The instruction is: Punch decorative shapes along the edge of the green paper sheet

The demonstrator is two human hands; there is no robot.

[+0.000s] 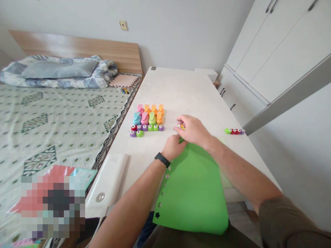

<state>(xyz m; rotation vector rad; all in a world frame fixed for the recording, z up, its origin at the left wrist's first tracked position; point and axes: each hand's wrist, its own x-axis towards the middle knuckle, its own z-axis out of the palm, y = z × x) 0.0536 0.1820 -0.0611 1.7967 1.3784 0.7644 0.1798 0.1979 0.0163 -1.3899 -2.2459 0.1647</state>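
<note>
A large green sheet of paper (196, 186) hangs over the table's near edge toward my lap, with several punched holes down its left side, one star-like. My left hand (174, 148), with a black band on the wrist, is closed on the far end of this sheet. Just beyond it, my right hand (194, 129) curls with thumb and fingers around a small orange-and-yellow thing (182, 126), whose kind I cannot make out. To the left stand rows of craft punches: larger ones (144, 118) with pink, orange, blue and green levers, and small round ones (150, 127) in front.
A short row of small punches (234, 131) lies near the white table's (178, 86) right edge. At the front left rests a long white device (108, 181) with a cable. A bed (64, 113) borders the left side; white cabinets (279, 44) stand right.
</note>
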